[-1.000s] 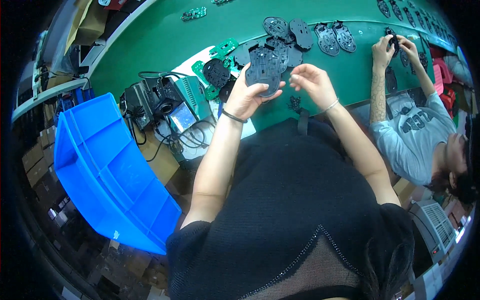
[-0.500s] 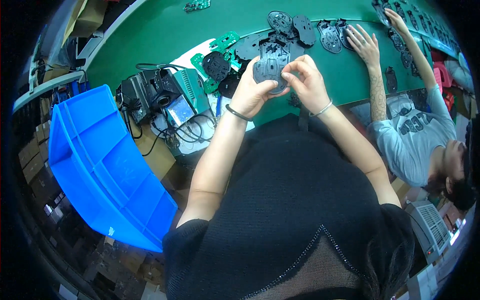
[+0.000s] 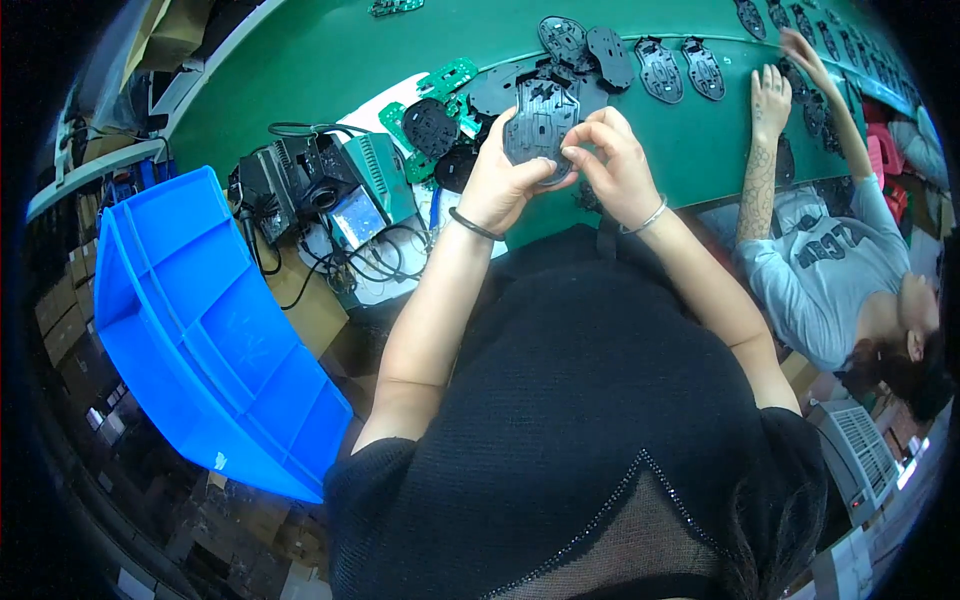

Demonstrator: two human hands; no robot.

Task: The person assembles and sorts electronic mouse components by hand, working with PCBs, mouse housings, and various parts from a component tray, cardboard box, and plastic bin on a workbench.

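Note:
Above the table's near edge, a black molded plastic base plate [image 3: 541,125] with a rounded outline lies in my left hand [image 3: 500,188]. My left thumb presses on its near end while the fingers support it from the side and below. At the plate's right edge is my right hand [image 3: 622,175], thumb and index finger pinched together; anything between the fingertips is too small or hidden to name. Just beyond the plate, a pile of similar black plastic parts [image 3: 566,45] partly overlaps. Green circuit boards [image 3: 447,78] and a round black part [image 3: 430,128] lie left of my hands.
A soldering-station-like box [image 3: 378,175] with a small screen and cables stands left on the green table [image 3: 300,85]. A large blue bin [image 3: 210,320] is at lower left. Black plates [image 3: 660,72] are lined up rightward, near a co-worker's hand [image 3: 771,103].
My hands stay almost in place around the plate, which has shifted very slightly. The co-worker's near hand has moved right, away from the lined-up plates; two plates now lie uncovered there.

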